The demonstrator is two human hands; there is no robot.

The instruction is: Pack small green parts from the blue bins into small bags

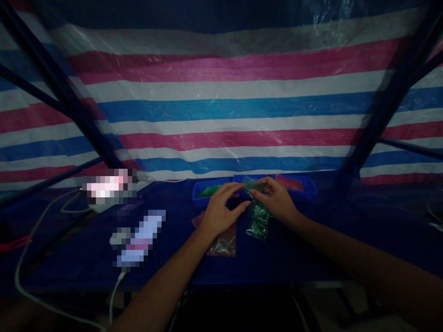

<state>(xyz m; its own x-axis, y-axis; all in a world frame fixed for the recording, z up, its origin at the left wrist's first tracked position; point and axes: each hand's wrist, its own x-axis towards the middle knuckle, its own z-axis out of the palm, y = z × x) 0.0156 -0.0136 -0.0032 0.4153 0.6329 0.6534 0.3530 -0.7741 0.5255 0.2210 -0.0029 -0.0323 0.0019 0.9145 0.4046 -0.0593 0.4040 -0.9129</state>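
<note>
My right hand (277, 198) pinches a small clear plastic bag (252, 184) between thumb and fingers, above the blue trays. To its left, my left hand (219, 212) has its thumb and index finger spread apart, the index fingertip close to the bag's edge; whether it touches cannot be made out. Below my right hand lie shiny green packets (258, 226) on the blue table. Reddish clear plastic bags (223, 246) rest partly under my left hand and wrist.
Blue trays stand at the back: a left tray (196, 201) with green pieces and a right tray (313, 190) with reddish bags. At left are a blurred-out phone-like device (141, 240), its white cable (112, 293) and a power strip (143, 183). A striped tarp (228, 110) hangs behind.
</note>
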